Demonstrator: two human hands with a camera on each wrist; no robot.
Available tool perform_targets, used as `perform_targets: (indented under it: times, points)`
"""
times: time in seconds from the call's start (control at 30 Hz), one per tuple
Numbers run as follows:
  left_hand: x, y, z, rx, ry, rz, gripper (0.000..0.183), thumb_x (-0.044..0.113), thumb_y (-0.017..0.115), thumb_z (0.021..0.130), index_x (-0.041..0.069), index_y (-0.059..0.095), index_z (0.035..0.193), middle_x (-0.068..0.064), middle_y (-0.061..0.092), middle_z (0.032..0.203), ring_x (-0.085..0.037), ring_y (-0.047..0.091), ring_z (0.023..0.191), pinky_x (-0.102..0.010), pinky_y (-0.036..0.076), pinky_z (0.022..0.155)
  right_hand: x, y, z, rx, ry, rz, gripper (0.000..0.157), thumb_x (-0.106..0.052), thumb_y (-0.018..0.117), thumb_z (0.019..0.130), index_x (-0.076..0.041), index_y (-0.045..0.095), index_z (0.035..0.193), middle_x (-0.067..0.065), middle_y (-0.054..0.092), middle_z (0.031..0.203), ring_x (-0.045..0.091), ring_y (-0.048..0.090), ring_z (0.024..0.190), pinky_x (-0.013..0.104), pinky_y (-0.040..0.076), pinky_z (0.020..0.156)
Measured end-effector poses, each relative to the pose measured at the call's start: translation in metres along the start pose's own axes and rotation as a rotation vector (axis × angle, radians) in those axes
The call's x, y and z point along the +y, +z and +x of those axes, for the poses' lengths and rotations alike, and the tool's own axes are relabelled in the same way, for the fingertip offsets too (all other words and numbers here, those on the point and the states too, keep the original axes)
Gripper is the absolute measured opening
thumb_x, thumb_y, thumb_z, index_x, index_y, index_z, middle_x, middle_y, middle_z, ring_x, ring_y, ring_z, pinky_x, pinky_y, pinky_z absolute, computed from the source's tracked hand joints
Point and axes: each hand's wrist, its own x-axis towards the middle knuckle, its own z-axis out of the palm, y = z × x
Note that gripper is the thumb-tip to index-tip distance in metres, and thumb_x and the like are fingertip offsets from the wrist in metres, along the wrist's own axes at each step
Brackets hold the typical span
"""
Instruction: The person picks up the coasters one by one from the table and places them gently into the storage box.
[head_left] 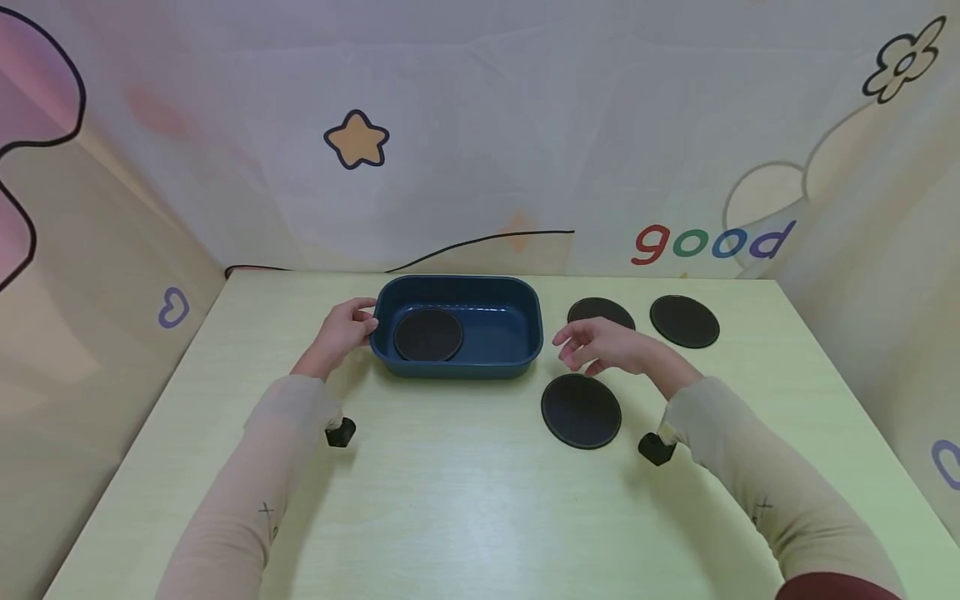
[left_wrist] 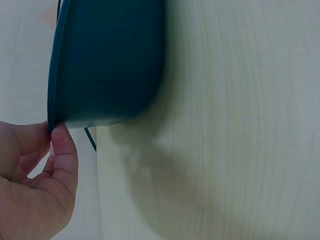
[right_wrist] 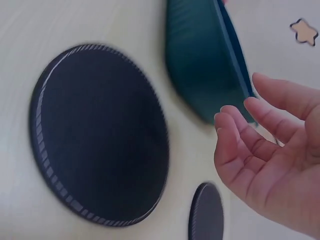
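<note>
A dark blue rectangular tub [head_left: 501, 335] stands near the back of the table, and one black round coaster [head_left: 428, 335] lies in its left half. My left hand [head_left: 343, 335] pinches the tub's left rim between thumb and fingers, which the left wrist view shows close up. Just right of the tub, my right hand [head_left: 606, 345] hovers with loosely bent fingers and holds nothing. In front of that hand a black coaster [head_left: 581, 411] lies flat on the table. Another coaster [head_left: 600, 309] lies behind it, partly covered by the hand.
A further black coaster [head_left: 685, 322] lies at the back right of the pale wooden table [head_left: 450, 483]. Printed cloth [head_left: 480, 150] hangs behind the table's back edge and along both sides. A small black device [head_left: 341, 433] sits under each wrist.
</note>
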Motion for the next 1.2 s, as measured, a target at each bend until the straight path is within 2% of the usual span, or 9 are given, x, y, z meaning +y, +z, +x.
perform_targets:
  times: [0.3,0.53,0.8,1.0,1.1,1.2]
  points:
    - [0.001,-0.001,0.000,-0.003,-0.012,0.003,0.043,0.005,0.042,0.092,0.005,0.034,0.134,-0.015,0.046,0.107,-0.016,0.049,0.081,-0.022,0.049,0.072,0.022,-0.003,0.000,0.021,0.020,-0.099,0.039,-0.010,0.057,0.083,0.002,0.044,0.118,0.007,0.055,0.093,0.026,0.052,0.084,0.030,0.045,0.068]
    - [0.001,-0.001,0.000,-0.002,-0.010,0.003,0.043,0.005,0.042,0.092,0.004,0.034,0.134,-0.014,0.046,0.104,-0.016,0.048,0.080,-0.023,0.049,0.073,0.035,0.000,0.003,0.050,-0.016,-0.192,0.034,-0.008,0.057,0.082,0.002,0.049,0.113,0.016,0.054,0.100,0.017,0.050,0.077,0.028,0.040,0.062]
    - [0.001,0.000,0.000,-0.002,-0.006,0.008,0.043,0.005,0.043,0.092,0.003,0.035,0.134,-0.013,0.046,0.103,-0.014,0.049,0.078,-0.021,0.049,0.071,0.045,0.006,0.009,0.071,-0.069,-0.306,0.030,-0.006,0.061,0.079,-0.002,0.055,0.109,0.015,0.055,0.099,0.023,0.048,0.090,0.031,0.042,0.078]
    - [0.002,0.000,0.000,0.000,-0.010,0.019,0.043,0.005,0.042,0.092,0.004,0.035,0.134,-0.014,0.046,0.104,-0.015,0.049,0.079,-0.021,0.049,0.070,0.046,0.010,0.013,0.070,-0.085,-0.409,0.028,-0.004,0.063,0.076,-0.002,0.056,0.103,0.015,0.057,0.100,0.028,0.050,0.096,0.041,0.042,0.085]
    - [0.002,0.000,0.001,0.001,-0.013,0.019,0.043,0.005,0.042,0.092,0.005,0.035,0.134,-0.014,0.046,0.105,-0.015,0.049,0.079,-0.021,0.049,0.070,0.045,0.010,0.014,0.059,-0.085,-0.455,0.027,-0.003,0.064,0.076,-0.003,0.055,0.101,0.016,0.058,0.101,0.030,0.051,0.099,0.045,0.041,0.088]
    - [0.002,0.000,0.001,0.001,-0.018,0.016,0.043,0.005,0.042,0.092,0.005,0.035,0.134,-0.014,0.046,0.105,-0.015,0.049,0.079,-0.021,0.049,0.071,0.043,0.009,0.016,0.043,-0.070,-0.493,0.026,-0.004,0.065,0.075,-0.004,0.055,0.100,0.016,0.058,0.101,0.029,0.051,0.097,0.044,0.042,0.086]
